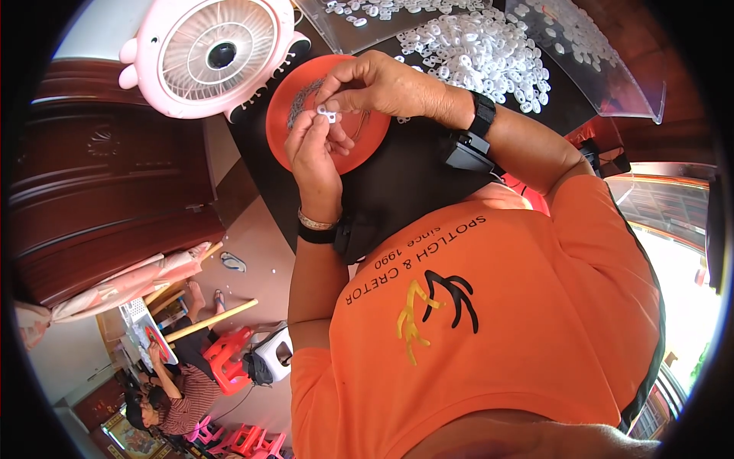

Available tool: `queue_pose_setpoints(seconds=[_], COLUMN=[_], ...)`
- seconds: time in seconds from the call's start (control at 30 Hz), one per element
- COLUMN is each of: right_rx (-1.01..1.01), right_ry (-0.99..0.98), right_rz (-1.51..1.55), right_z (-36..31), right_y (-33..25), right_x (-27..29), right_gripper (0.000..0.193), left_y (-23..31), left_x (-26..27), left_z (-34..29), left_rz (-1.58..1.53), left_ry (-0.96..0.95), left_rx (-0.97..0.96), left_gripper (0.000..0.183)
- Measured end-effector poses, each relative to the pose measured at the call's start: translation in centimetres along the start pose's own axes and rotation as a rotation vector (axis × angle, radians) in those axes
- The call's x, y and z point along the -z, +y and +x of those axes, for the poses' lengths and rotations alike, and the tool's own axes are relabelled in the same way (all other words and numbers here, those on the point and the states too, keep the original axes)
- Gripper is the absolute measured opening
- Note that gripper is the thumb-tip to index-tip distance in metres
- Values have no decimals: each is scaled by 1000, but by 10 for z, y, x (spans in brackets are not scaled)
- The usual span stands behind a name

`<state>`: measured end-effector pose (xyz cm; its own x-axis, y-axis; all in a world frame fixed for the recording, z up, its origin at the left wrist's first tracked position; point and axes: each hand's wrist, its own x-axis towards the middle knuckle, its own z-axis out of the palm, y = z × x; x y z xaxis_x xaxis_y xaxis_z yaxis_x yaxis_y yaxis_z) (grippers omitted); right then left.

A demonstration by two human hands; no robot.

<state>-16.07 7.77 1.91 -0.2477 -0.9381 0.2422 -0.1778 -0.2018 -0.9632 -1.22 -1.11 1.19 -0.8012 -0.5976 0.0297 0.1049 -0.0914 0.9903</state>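
Over a round orange-red dish [280, 122], my two hands meet at a small white plastic piece [327, 115] with holes in it. My left hand [315, 157] pinches this piece between thumb and fingertips. From the upper right my right hand [378, 86] reaches in, its thumb and forefinger closed at the piece's upper edge. Whether the right fingers also hold something smaller is hidden. Thin grey metal bits [295, 113] lie in the dish, partly behind my hands.
A heap of similar white pieces [478, 57] covers the dark table [417, 164]. Clear plastic bins [604, 73] with more pieces stand at the far side and right. A pink fan [222, 57] is at far left. Another person [187, 398] sits lower left near red stools [228, 359].
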Motion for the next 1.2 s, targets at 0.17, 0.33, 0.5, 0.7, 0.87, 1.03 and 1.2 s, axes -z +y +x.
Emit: queue_pose_setpoints(seconds=[0.17, 0.33, 0.5, 0.7, 0.87, 1.03, 1.2], right_rx=[117, 235, 299, 329, 365, 335, 269], right_ry=[28, 98, 82, 89, 130, 105, 103], right_rz=[-167, -446, -456, -499, -579, -493, -313], right_z=[-5, -8, -7, -7, -9, -11, -13], right_y=[1, -4, 0, -1, -2, -5, -10], right_x=[-10, -16, -15, -18, -22, -24, -26], right_gripper=[29, 32, 34, 36, 37, 34, 32], left_y=[-4, -2, -5, -3, 0, 4, 4], left_x=[-2, -3, 3, 0, -6, -1, -3], left_z=[-1, -1, 3, 2, -2, -3, -6], left_rz=[-86, -122, -171, -104, -79, -91, -30], left_ry=[92, 67, 35, 71, 118, 101, 104], left_rx=[-12, -11, -22, -15, -40, -53, -140], left_gripper=[22, 23, 24, 25, 25, 24, 25])
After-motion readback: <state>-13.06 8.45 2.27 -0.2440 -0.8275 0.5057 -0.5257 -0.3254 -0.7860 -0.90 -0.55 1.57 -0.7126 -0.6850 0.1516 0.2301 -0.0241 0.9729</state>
